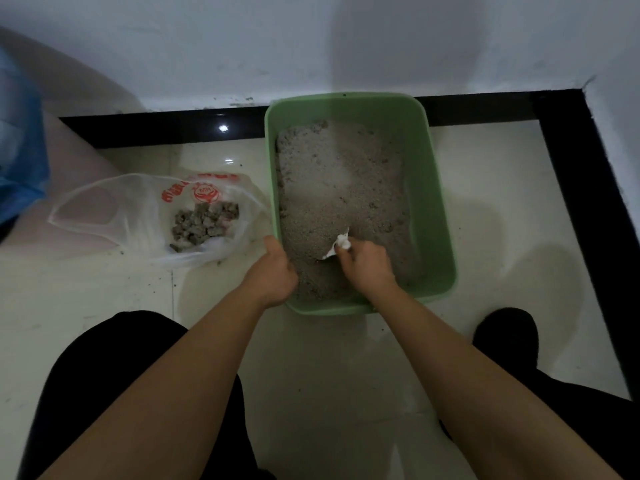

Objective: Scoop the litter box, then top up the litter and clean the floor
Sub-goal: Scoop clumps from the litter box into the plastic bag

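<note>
Looking down, we see a green litter box (pixel 427 202) on the shiny pale floor (pixel 502 202). Its far end is up against the white wall (pixel 242 46) and a black strip (pixel 166 128) that runs along the bottom of the wall. Grey litter (pixel 339 181) covers the bottom of the box, and it looks bumpy. Our left hand (pixel 273 271) holds the box at its near left rim. Its grip is curled over the edge, with the thumb lying outside along the rim. Our right hand (pixel 367 268) is inside the box at the near end, and its grip is closed tight round a small white scoop (pixel 337 245). The front of the scoop pokes down into the litter, just past our knuckles, so we can see only part of it. Just beside the box on the left, a thin see-through plastic bag (pixel 138 209) with red print lies open on the floor. A heap of grey clumps (pixel 202 223) sits inside the bag. Small dark crumbs (pixel 219 262) lie scattered on the floor around the bag. Far to the left, a blue bag (pixel 17 150) shows at the edge of the view. Our legs (pixel 114 358) in black are at the bottom, one on each side. A black shoe (pixel 505 337) stands on the floor to the right of the box, near its close corner.
</note>
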`<move>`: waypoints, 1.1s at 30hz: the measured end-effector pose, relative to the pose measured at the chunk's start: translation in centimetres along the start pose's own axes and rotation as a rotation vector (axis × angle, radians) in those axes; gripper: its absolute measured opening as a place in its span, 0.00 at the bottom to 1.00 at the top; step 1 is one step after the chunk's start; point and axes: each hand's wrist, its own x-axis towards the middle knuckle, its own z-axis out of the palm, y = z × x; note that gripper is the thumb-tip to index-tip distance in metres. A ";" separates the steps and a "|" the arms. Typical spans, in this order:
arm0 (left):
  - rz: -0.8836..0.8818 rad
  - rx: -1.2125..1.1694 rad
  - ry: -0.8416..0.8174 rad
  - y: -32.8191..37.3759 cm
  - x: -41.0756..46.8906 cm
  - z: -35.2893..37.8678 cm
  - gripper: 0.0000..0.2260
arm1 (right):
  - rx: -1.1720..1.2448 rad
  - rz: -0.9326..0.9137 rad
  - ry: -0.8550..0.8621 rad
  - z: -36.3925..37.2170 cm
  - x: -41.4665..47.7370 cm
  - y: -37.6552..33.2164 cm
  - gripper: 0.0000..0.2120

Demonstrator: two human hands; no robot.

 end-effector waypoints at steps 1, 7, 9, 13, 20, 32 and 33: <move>-0.007 -0.001 -0.001 0.0 0.0 0.1 0.32 | 0.068 -0.006 0.046 0.3 0.1 -0.1 0.18; -0.023 -0.011 0.025 0.1 0.2 0.2 0.27 | 0.252 -0.080 0.089 -0.2 0.1 0.9 0.14; -0.020 -0.009 0.021 0.1 0.1 0.2 0.24 | 0.287 -0.124 0.124 -0.6 0.1 1.4 0.13; -0.011 -0.026 0.015 0.2 0.0 0.0 0.18 | 0.286 -0.147 0.213 -1.4 -0.3 2.8 0.14; -0.017 -0.041 0.021 0.4 -0.2 -0.1 0.20 | 0.246 -0.188 0.259 -2.9 -1.4 3.8 0.14; -0.020 -0.043 0.015 0.3 -0.2 -0.2 0.26 | 0.243 -0.186 0.394 -3.8 -2.5 3.5 0.15; -0.014 -0.035 0.021 0.2 -0.2 -0.2 0.26 | 0.246 -0.199 0.398 -3.9 -2.6 3.1 0.15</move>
